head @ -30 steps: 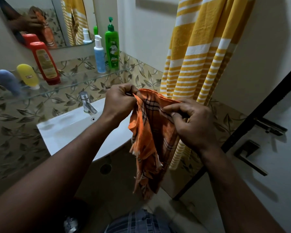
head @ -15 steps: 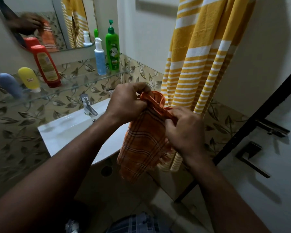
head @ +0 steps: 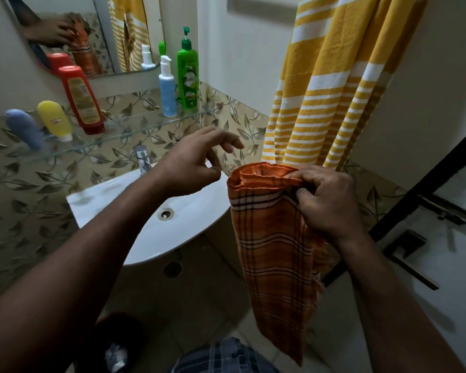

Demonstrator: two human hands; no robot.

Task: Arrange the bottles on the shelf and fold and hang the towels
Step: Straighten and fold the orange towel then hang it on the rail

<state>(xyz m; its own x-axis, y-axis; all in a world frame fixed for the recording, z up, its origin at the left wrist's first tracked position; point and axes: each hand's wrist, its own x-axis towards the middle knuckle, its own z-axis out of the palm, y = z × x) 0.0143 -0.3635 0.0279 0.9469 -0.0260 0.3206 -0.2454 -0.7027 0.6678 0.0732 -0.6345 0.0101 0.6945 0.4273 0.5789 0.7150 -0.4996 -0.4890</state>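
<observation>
Blue bottle [head: 24,129] blurred, yellow striped cloth [head: 334,76] cut off at top

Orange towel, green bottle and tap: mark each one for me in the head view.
orange towel [head: 272,251]: head view, on the checked cloth below the folded top edge.
green bottle [head: 188,83]: head view, on the label at mid-body.
tap [head: 142,160]: head view, on its metal body.

1. The shelf [head: 135,128] ran below the mirror [head: 65,6] and above the sink [head: 194,211].
2. The tall pump bottle [head: 188,76] stood at the shelf's right end, with the short pump bottle [head: 167,92] just left of it. Three bottles [head: 55,121] stood near its left end.
3. The towel [head: 272,251] hung from the right hand [head: 331,203], right of the sink and before the curtain [head: 334,76].
4. The left hand [head: 191,162] was over the sink, apart from the towel.
</observation>
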